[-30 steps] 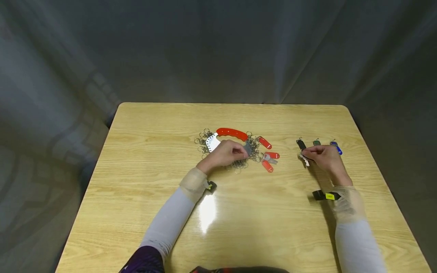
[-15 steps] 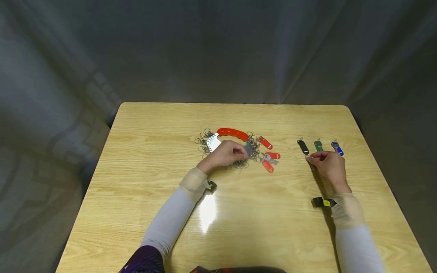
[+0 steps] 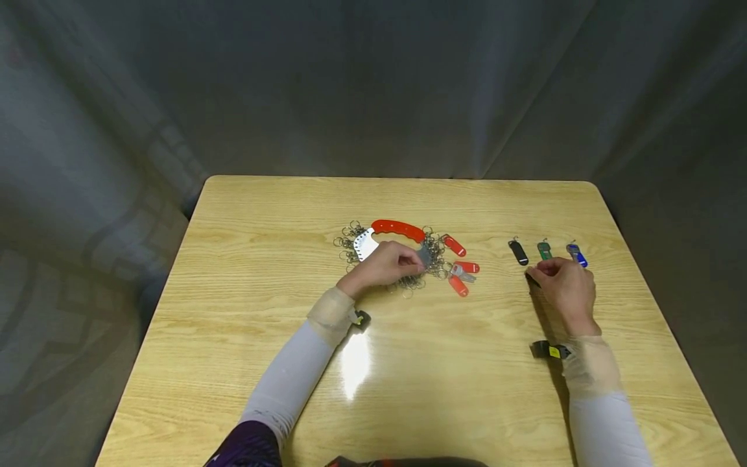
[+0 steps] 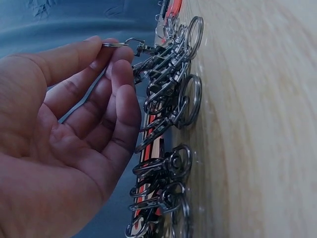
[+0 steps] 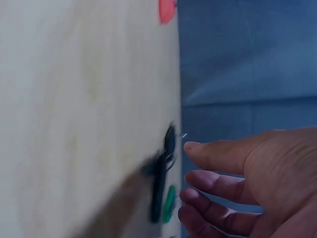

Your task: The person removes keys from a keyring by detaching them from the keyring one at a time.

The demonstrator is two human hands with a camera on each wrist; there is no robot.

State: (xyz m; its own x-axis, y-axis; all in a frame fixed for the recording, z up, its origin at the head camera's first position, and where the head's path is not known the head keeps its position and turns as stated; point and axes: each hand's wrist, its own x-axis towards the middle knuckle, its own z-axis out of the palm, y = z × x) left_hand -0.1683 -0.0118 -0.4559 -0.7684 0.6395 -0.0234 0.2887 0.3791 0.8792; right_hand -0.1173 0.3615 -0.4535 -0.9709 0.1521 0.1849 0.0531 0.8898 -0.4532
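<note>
Roughly midway across a pale wooden table (image 3: 443, 383) lies a key holder (image 3: 399, 227) with a red handle and a fringe of metal clips (image 4: 166, 90). Over the near side of the holder, the left hand (image 3: 385, 261) pinches a metal ring (image 4: 114, 45) between thumb and fingertip; the ring is linked to a clip at the holder's edge, and the other fingers are bent.

Just right of the holder are 3 red tags (image 3: 454, 245), with a key (image 3: 465, 275) lying by the nearer 2. Well to the right of the holder, 3 more tags lie in a row: a black tag (image 3: 517, 251), then a green tag (image 3: 544, 250), then a blue tag (image 3: 576, 255).

Also well right of the holder, on the near side of that row, is the right hand (image 3: 565, 287). Its fingers are loosely bent, thumb and forefinger apart, gripping nothing visible. 2 dark shapes (image 5: 158, 193) beside those fingers are too blurred to identify. Beyond the holder and the table hangs a dark curtain (image 3: 373, 97).
</note>
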